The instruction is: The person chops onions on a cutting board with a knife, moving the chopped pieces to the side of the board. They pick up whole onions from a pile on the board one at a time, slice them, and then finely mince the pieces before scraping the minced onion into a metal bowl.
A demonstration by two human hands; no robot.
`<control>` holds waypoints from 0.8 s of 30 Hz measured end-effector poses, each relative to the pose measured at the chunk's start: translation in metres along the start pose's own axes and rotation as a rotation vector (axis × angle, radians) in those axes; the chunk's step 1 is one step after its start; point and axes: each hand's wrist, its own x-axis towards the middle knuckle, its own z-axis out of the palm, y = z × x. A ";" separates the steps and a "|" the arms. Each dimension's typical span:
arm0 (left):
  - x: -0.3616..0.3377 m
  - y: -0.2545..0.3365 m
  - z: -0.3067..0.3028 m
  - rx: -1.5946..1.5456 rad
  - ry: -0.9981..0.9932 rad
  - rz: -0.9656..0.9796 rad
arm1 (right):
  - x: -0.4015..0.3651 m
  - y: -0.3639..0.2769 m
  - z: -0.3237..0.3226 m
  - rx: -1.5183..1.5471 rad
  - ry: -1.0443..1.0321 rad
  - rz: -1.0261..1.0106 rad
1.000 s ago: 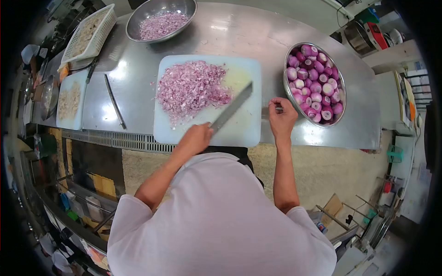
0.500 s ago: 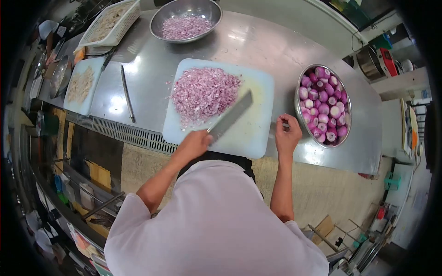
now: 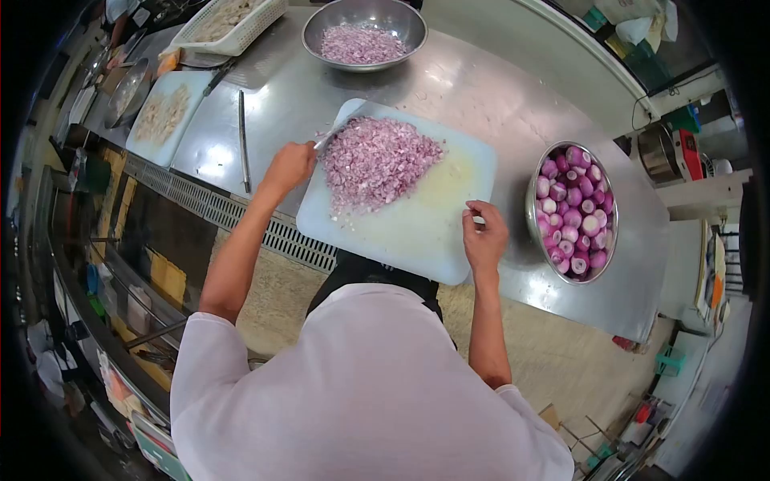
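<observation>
Chopped shallots [image 3: 377, 156] on board [image 3: 417, 228] | steel counter [image 3: 481, 88] | left hand [image 3: 290, 164] grips knife [image 3: 335, 133]

The knife [image 3: 333, 135] has its handle buried in the left hand [image 3: 289, 167], and most of its blade lies hidden behind the chopped onion pile [image 3: 377, 160]; the right hand [image 3: 484, 236] curls its fingers under, so whether they pinch anything cannot be told; the cutting board [image 3: 417, 224] loses its near corner at 6 o'clock behind a dark shape above the person's shoulders; at 11 o'clock the basket [image 3: 228, 18] is cut by the top edge, its pale contents too small to name; at 9 o'clock the shelves under the counter blur into shadow.
</observation>
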 end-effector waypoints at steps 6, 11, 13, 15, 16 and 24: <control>-0.020 0.037 0.009 -0.060 -0.069 0.025 | 0.016 -0.014 0.029 0.054 -0.095 -0.023; -0.022 0.034 -0.016 -0.026 -0.110 0.044 | 0.038 -0.023 0.046 0.082 -0.166 -0.105; 0.000 0.024 -0.009 0.019 -0.069 0.027 | 0.046 -0.026 0.050 0.099 -0.190 -0.122; 0.012 0.022 0.003 0.069 -0.019 0.009 | 0.054 -0.033 0.054 0.120 -0.212 -0.150; 0.017 0.024 0.007 0.047 -0.056 0.073 | 0.058 -0.036 0.055 0.143 -0.205 -0.174; -0.025 0.059 -0.031 -0.031 -0.166 0.031 | 0.116 -0.021 0.060 0.306 -0.094 -0.137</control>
